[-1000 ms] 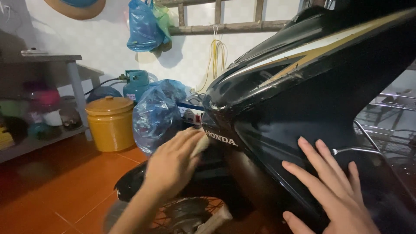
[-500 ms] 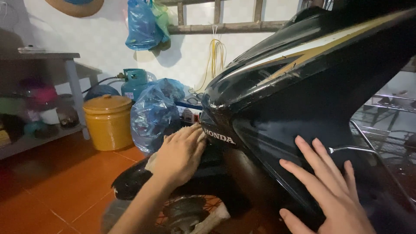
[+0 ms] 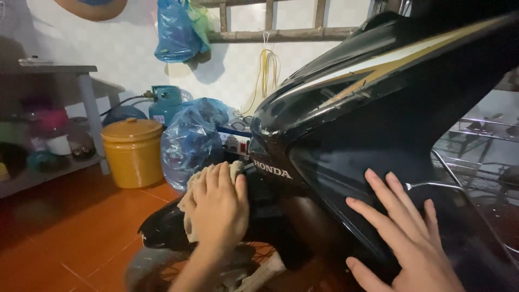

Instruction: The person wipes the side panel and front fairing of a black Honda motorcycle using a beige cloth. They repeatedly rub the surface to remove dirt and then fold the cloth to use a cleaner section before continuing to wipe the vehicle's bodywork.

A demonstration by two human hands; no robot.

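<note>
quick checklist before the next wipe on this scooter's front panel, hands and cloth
1. Cloth under the left hand: ok, pressed against the black front panel.
2. Right hand bracing: ok, flat on the panel, fingers spread.
3. Cloth clear of the front wheel: cannot tell, its lower edge hangs near the fender.
4. Panel surface: not ok, scuff marks show near the gold stripe.
5. Room to the left: ok, blue plastic bag and yellow lidded bucket stand apart from the hand.
</note>
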